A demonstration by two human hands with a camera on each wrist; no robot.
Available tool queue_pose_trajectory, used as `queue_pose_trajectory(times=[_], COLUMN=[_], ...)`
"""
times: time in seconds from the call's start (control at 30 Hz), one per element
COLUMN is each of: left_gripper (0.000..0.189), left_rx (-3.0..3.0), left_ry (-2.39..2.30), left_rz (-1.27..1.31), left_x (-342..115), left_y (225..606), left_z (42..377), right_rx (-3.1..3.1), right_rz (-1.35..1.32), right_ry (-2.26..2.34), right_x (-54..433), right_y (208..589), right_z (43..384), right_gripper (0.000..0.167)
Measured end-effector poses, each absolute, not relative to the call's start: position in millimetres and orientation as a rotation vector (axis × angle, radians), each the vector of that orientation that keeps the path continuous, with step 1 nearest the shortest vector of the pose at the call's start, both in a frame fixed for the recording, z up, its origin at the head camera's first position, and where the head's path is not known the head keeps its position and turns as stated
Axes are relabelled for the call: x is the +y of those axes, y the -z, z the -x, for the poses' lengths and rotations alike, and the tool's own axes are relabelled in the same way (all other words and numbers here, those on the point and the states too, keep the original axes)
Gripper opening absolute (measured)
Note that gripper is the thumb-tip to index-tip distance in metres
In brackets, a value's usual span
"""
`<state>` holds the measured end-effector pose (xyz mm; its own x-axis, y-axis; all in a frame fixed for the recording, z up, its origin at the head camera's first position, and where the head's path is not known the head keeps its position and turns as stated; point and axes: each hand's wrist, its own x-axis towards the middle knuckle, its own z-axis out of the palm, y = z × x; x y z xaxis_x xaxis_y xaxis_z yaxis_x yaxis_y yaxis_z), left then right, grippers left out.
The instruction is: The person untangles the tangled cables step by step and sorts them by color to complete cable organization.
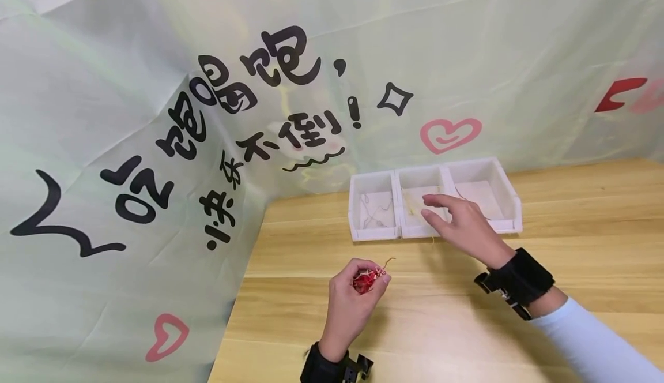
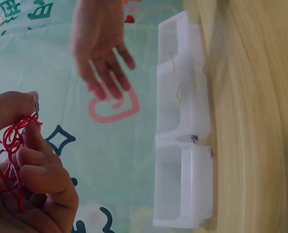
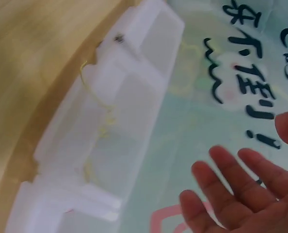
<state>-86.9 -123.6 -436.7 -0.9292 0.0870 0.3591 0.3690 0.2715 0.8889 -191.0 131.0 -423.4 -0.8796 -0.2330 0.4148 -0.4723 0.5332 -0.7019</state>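
In the head view my left hand (image 1: 353,302) holds a tangled bundle of red string (image 1: 366,280) with some pale strands, and one thin end sticks out past the thumb. The left wrist view shows the red strings (image 2: 12,141) looped over the curled fingers, pinched near the thumb tip. My right hand (image 1: 469,227) hovers over the middle white bin, fingers extended and holding nothing visible. A yellow string (image 3: 103,104) hangs over the front edge of that middle bin (image 3: 61,131).
Three white bins stand side by side at the table's back. The left bin (image 1: 355,210) holds thin pale strings; the right bin (image 1: 510,210) has a dark reddish strand near its divider. A printed cloth (image 1: 321,2) hangs behind the wooden table (image 1: 290,244).
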Motion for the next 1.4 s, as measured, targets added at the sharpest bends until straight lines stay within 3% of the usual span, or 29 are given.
queue_pose_trajectory(times=[0.23, 0.6, 1.03, 1.17, 1.3, 1.4], left_gripper=[0.016, 0.022, 0.037, 0.031, 0.018, 0.021], left_rx=[-2.332, -2.316, -2.369, -2.366, -2.324, -2.291], left_ry=[1.636, 1.53, 1.424, 1.411, 1.259, 1.035], left_rz=[0.448, 0.557, 0.65, 0.654, 0.729, 0.787], left_x=[-121, -116, -114, -113, -111, -109], left_y=[435, 434, 439, 439, 437, 435], left_z=[87, 90, 92, 92, 93, 92], right_rx=[-2.25, -2.053, -2.114, -2.093, -2.088, -2.1], right_rz=[-0.86, -1.364, -1.512, -1.509, -1.462, -1.423], right_ry=[-1.236, -1.239, -0.905, -0.865, -0.838, -0.806], right_x=[109, 82, 77, 75, 74, 75], right_y=[403, 388, 394, 398, 402, 405], right_z=[165, 136, 131, 132, 131, 131], right_gripper=[0.016, 0.008, 0.016, 0.018, 0.01, 0.012])
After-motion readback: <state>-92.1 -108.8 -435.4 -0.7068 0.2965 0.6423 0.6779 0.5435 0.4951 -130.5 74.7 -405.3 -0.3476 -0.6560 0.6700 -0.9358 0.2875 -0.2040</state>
